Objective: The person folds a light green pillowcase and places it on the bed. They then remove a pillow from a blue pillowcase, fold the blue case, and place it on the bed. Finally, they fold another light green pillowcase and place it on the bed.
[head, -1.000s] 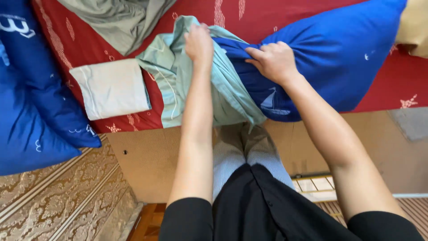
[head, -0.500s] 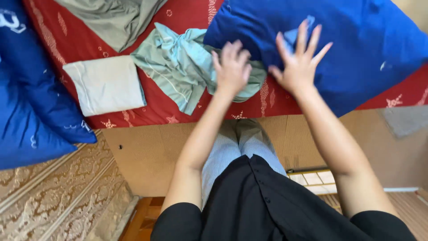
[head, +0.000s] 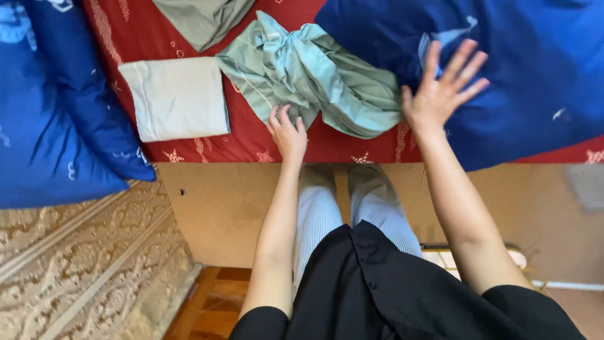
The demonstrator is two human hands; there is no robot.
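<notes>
A crumpled pale green cloth [head: 314, 75] lies on the red patterned bedsheet [head: 340, 145] near the bed's front edge. My left hand [head: 287, 133] rests on the sheet at the lower left edge of that cloth, fingers lightly apart, holding nothing. My right hand [head: 443, 88] is spread flat with fingers wide, pressing against a big blue pillow [head: 528, 82] on the right. The pillow's left edge meets the green cloth.
A folded pale green cloth [head: 176, 97] lies to the left on the sheet. Another grey-green cloth [head: 201, 19] sits at the top. A blue duvet [head: 44, 119] hangs over the bed's left side. A patterned beige rug [head: 82, 271] and the tan bed base [head: 220, 208] lie below.
Both hands let go of the green cloth and pillow. The right hand pushed the blue pillow to the right. The left hand dropped to the sheet at the green cloth's edge.
</notes>
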